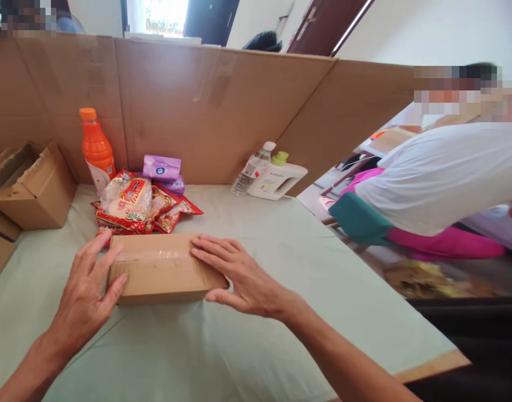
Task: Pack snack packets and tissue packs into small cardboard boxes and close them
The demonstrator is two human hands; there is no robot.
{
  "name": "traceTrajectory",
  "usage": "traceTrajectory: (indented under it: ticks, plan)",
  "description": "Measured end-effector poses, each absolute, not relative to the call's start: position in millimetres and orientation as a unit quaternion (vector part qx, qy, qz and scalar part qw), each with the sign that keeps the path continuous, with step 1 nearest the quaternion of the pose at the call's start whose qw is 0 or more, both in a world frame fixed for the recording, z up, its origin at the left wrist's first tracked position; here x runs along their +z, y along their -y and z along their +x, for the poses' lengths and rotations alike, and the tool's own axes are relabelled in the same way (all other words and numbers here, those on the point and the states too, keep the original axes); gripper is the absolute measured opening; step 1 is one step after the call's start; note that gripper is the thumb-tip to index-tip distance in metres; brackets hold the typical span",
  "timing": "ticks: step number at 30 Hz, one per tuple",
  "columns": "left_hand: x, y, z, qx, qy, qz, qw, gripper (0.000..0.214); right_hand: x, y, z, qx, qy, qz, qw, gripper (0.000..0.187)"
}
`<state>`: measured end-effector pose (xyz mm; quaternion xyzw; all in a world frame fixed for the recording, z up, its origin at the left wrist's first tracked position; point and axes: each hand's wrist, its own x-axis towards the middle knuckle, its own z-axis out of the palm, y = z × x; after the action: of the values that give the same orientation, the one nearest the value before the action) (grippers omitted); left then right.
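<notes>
A closed cardboard box (163,273) with clear tape along its top lies on the cloth-covered table in front of me. My left hand (88,279) grips its left end, thumb on the near side and fingers over the far left corner. At the right end, my right hand (234,273) has its fingers on the top and its thumb by the near corner. Just behind the box is a pile of red snack packets (134,204), with purple tissue packs (162,167) beside it.
An orange drink bottle (97,148) stands behind the packets. Open cardboard boxes (42,195) are at the left. A clear water bottle (253,170) and a white jug (276,181) stand by the cardboard partition (222,111). A person in a white shirt (444,167) sits beyond the table's right edge.
</notes>
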<state>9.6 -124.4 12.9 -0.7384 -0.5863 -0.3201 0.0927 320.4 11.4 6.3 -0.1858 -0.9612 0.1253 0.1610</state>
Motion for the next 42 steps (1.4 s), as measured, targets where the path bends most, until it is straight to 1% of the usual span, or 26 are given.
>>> traceTrajectory:
  ticks: [2,3,5,7,12,14,18,21,24,26,30,33,36,38,40,42]
  plan:
    - [9,127,2,-0.314,0.563,-0.763,0.041,0.04,0,-5,323,0.085,0.965,-0.196,0.151,0.078]
    - [8,129,-2,-0.312,0.557,-0.769,0.017,0.039,1,-3,323,0.074,0.967,-0.199,0.144,0.076]
    - [6,131,-9,-0.309,0.556,-0.771,-0.017,0.041,9,-5,321,0.068,0.97,-0.199,0.12,0.07]
    - [6,130,-15,-0.301,0.556,-0.774,-0.028,0.044,22,-13,313,0.071,0.974,-0.192,0.096,0.073]
    - [4,122,-26,-0.293,0.535,-0.793,-0.007,0.045,42,-39,278,0.076,0.987,-0.135,0.051,0.094]
    - [-2,120,-30,-0.295,0.526,-0.797,0.016,0.047,42,-44,268,0.067,0.99,-0.12,0.037,0.093]
    - [-16,114,-26,-0.306,0.511,-0.802,0.034,0.051,44,-34,278,0.037,0.989,-0.14,0.038,0.084]
    - [-20,99,3,-0.311,0.48,-0.82,0.015,0.05,45,-11,314,0.053,0.979,-0.196,0.033,0.083]
    - [-16,68,56,-0.283,0.455,-0.843,-0.057,0.047,39,6,369,0.073,0.953,-0.292,0.023,0.084]
    - [-15,43,95,-0.255,0.443,-0.853,-0.108,0.047,30,5,412,0.063,0.924,-0.376,0.02,0.08]
    - [-25,12,154,-0.239,0.422,-0.865,-0.128,0.055,12,-37,503,0.012,0.824,-0.566,0.025,0.07]
    - [-42,14,163,-0.228,0.412,-0.874,-0.121,0.051,5,-90,557,-0.02,0.74,-0.67,0.053,0.064]
    - [-62,27,142,-0.222,0.427,-0.87,-0.105,0.045,2,-143,587,-0.041,0.708,-0.698,0.094,0.059]
    - [-74,37,120,-0.224,0.448,-0.861,-0.09,0.04,1,-170,593,-0.043,0.704,-0.699,0.119,0.06]
    - [-84,50,97,-0.229,0.475,-0.847,-0.07,0.035,3,-187,591,-0.034,0.71,-0.69,0.138,0.06]
    - [-89,68,77,-0.226,0.505,-0.831,-0.061,0.034,7,-193,582,-0.016,0.736,-0.659,0.156,0.055]
